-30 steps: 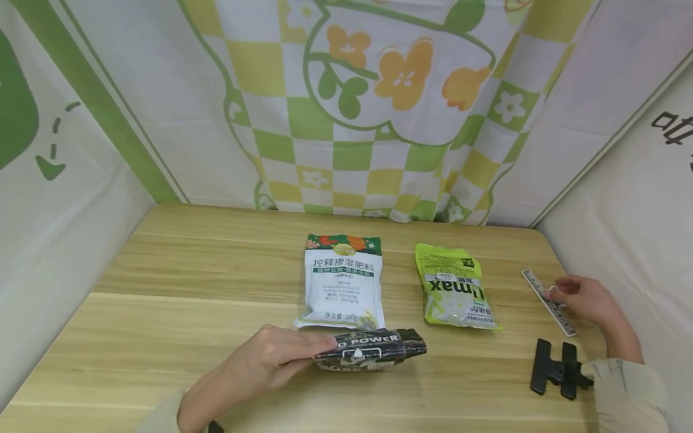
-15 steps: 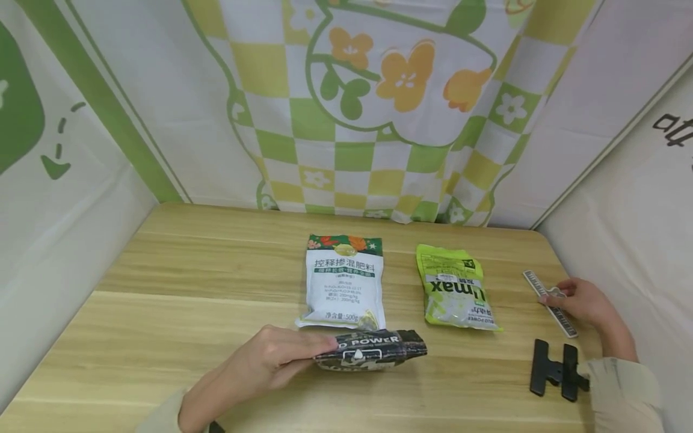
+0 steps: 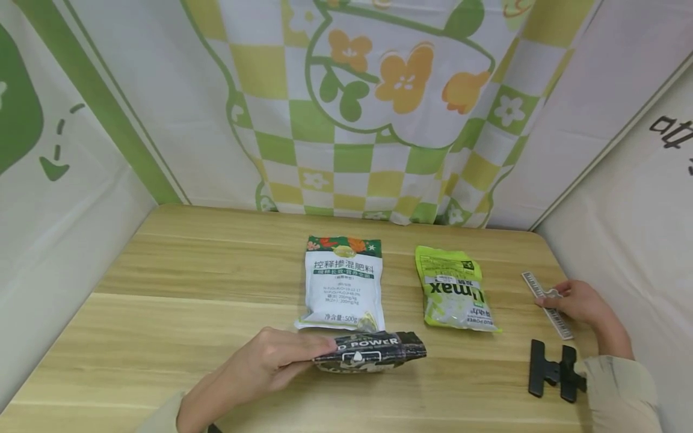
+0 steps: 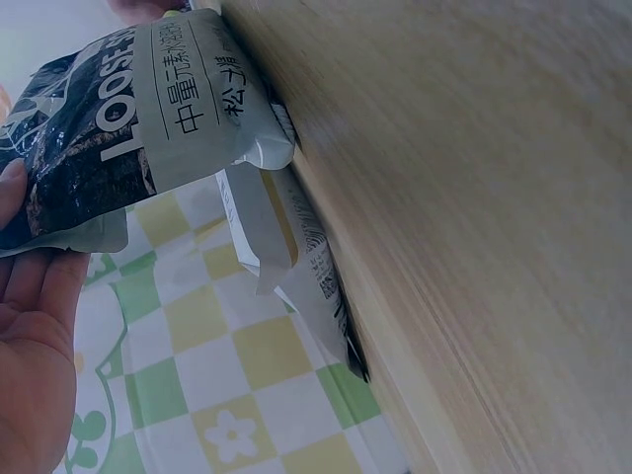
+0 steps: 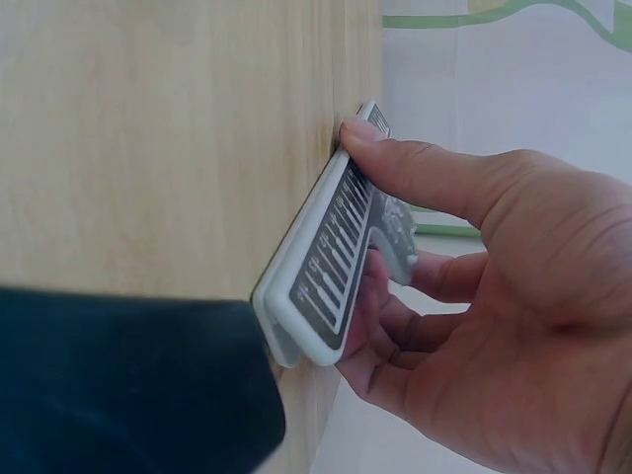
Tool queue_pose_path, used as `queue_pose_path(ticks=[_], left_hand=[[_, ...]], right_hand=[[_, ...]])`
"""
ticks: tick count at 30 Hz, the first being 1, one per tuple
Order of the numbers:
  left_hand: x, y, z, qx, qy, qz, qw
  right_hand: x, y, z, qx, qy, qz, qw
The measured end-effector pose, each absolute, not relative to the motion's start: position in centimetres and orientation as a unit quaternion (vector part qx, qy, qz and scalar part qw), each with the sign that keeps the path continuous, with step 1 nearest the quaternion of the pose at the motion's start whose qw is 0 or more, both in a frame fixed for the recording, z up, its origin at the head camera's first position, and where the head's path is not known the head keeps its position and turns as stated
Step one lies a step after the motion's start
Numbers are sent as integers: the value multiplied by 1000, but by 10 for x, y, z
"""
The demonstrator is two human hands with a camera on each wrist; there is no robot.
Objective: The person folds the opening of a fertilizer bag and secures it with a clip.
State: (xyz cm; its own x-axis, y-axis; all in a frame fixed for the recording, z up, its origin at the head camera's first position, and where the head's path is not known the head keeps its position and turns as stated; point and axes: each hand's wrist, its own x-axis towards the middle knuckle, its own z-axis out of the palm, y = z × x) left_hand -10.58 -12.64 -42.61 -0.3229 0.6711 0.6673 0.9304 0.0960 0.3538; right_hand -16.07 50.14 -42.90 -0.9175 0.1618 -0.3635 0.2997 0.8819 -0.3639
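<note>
My left hand pinches the top edge of a black printed fertilizer bag, which stands upright on the wooden table. In the left wrist view, pale lettering shows on the face of this bag, with the thumb on one side and fingers on the other. At the table's right side, my right hand holds a long white bag clip with a dark, piano-key-like strip. The right wrist view shows the thumb along the edge of the clip and the fingers curled behind its grip tab.
A white fertilizer bag lies behind the black one, with a yellow-green bag to its right. A black bag clip lies near my right sleeve. Fabric walls enclose the wooden table.
My right thumb has moved onto the near side of the white bag clip, and the clip has turned slightly. The left hand and the black bag stay in place.
</note>
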Motion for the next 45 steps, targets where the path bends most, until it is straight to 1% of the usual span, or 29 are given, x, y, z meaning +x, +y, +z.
queue_pose_path(ticks=[11, 23, 38, 45], left_hand=[[-105, -126, -426, -554, -722, -380, 168], [-103, -128, -426, -546, -728, -383, 161], [-103, -127, -425, -545, -728, -384, 161], [-104, -127, -426, -544, -728, -384, 162]], right_hand=[[-157, 494, -431, 98, 965, -203, 133], [-156, 490, -423, 79, 977, -179, 87], [-155, 469, -399, 34, 983, -165, 69], [-155, 455, -389, 28, 983, -169, 64]])
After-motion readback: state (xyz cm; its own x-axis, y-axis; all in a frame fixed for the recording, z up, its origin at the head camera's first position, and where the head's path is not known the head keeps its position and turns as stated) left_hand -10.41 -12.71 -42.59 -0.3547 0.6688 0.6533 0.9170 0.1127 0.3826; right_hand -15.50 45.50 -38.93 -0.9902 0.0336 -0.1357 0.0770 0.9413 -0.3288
